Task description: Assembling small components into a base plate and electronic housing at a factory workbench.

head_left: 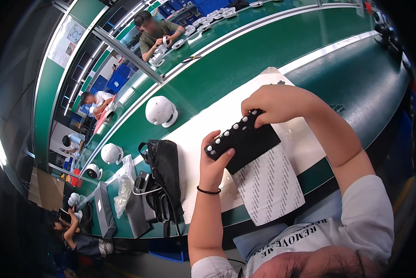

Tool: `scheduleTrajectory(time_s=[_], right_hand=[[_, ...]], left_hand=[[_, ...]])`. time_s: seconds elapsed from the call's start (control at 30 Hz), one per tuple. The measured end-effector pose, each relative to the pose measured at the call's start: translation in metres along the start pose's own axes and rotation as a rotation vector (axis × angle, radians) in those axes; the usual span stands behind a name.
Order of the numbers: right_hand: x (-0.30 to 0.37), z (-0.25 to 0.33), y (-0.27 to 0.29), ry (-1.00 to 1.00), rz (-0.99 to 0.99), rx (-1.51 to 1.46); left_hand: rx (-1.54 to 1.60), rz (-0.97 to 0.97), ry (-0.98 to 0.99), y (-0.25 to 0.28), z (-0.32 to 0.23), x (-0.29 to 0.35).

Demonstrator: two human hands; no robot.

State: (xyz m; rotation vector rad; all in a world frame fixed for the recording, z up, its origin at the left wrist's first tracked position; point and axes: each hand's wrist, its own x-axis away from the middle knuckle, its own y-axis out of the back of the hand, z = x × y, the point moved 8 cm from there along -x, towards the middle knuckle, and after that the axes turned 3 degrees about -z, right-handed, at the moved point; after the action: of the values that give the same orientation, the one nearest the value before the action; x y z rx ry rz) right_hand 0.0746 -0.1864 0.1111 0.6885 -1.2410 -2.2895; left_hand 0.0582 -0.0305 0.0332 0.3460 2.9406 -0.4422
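Observation:
A black flat rectangular piece (252, 144) with a row of small white round knobs along its far edge is tilted up in front of me. My left hand (213, 162) grips its left end, thumb on the near face and fingers behind. At the far right corner, my right hand (277, 106) closes thumb and fingers around the edge by the last knobs. What the right fingertips may pinch there is too small to make out. Below the black piece, a white sheet with repeated grey print (270, 190) slopes toward me over the table edge.
A white board (194, 134) covers part of the green table. To the left lie a black bag (164, 171), a clear plastic bag (124, 185) and a grey case (104, 211). White dome-shaped devices (160, 111) stand behind. Other people work across the bench.

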Motion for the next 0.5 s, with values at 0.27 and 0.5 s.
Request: scheduleTrajectory(time_s=[0.27, 0.5], right_hand=[[-0.001, 0.0, -0.001, -0.012, -0.001, -0.026], [0.0, 0.001, -0.002, -0.011, 0.031, -0.015]], left_hand=[[-0.146, -0.077, -0.138, 0.012, 0.003, -0.002], [-0.24, -0.12, -0.225, 0.013, -0.005, 0.002]])
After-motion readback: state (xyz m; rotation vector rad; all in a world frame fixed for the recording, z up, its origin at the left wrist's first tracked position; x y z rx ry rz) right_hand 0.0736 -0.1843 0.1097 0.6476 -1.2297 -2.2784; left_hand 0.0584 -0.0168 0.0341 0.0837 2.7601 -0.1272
